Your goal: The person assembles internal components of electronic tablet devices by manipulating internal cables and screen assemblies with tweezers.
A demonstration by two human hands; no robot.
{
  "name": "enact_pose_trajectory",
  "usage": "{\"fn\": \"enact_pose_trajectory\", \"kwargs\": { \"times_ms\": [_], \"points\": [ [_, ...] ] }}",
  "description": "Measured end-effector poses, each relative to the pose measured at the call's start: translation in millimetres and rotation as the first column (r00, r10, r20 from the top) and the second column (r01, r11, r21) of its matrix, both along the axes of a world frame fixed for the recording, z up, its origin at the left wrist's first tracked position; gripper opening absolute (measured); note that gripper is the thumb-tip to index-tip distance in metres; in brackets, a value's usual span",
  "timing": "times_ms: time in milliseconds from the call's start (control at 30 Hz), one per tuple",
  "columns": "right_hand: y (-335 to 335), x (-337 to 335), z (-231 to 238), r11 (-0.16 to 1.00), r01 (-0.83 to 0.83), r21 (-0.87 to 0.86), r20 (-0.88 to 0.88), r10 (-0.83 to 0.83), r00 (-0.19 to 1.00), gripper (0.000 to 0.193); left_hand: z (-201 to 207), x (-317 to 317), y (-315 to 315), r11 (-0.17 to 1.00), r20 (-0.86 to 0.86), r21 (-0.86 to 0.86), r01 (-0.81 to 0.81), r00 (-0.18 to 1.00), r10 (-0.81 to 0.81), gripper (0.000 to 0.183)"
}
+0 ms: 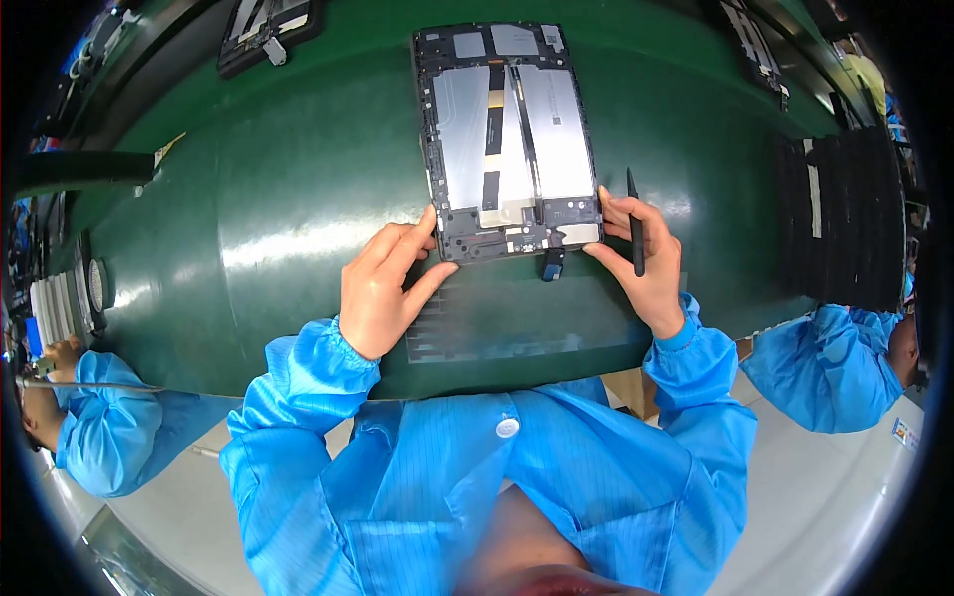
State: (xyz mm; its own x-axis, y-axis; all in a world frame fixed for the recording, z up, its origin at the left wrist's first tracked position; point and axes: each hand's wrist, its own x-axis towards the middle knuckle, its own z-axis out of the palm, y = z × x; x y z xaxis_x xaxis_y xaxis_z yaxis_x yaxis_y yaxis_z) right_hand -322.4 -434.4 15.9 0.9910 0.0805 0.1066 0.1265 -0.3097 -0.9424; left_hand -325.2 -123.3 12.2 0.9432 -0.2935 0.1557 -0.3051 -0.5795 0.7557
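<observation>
An opened tablet point(462, 139) lies on the green table in front of me, its silver inner plates and dark frame showing. A black and gold ribbon cable point(494, 129) runs down its middle, beside a thin dark strip. At the near edge a short dark flex tab point(554, 266) sticks out. My left hand point(378, 283) grips the tablet's near left corner between thumb and fingers. With thumb and fingers, my right hand point(651, 268) holds the near right corner. Black pointed tweezers point(637, 233) are tucked among that hand's fingers, tip away from me.
Under my wrists lies a clear sheet point(487, 333) on the green table point(268, 288). Other opened devices point(238, 50) lie at the far left and far right point(750, 45). A black stack point(845, 219) stands at right. Blue-sleeved people sit at left point(109, 427) and right point(825, 368).
</observation>
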Motion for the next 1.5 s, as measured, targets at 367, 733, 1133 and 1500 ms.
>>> {"fn": "enact_pose_trajectory", "kwargs": {
  "times_ms": [367,733,1133,1500],
  "points": [
    [-1,9,21,0.986,0.140,-0.095,0.224,-0.116,0.968,0.045,39,-20,34,0.849,-0.169,-0.285,0.444,0.849,-0.501,0.006],
    [57,17,29,0.968,-0.154,-0.197,0.345,0.216,0.914,0.031,-67,-156,87,0.959,-0.556,-0.031,0.280,0.793,-0.249,0.019],
    [71,17,5,0.995,-0.043,-0.095,0.368,0.075,0.927,0.025,-67,-142,79,0.947,-0.442,0.015,0.322,0.851,-0.282,0.019],
    [65,16,6,0.979,-0.088,-0.185,0.344,0.149,0.927,0.027,-53,-135,62,0.940,-0.388,0.030,0.340,0.871,-0.302,0.020]
  ]
}}
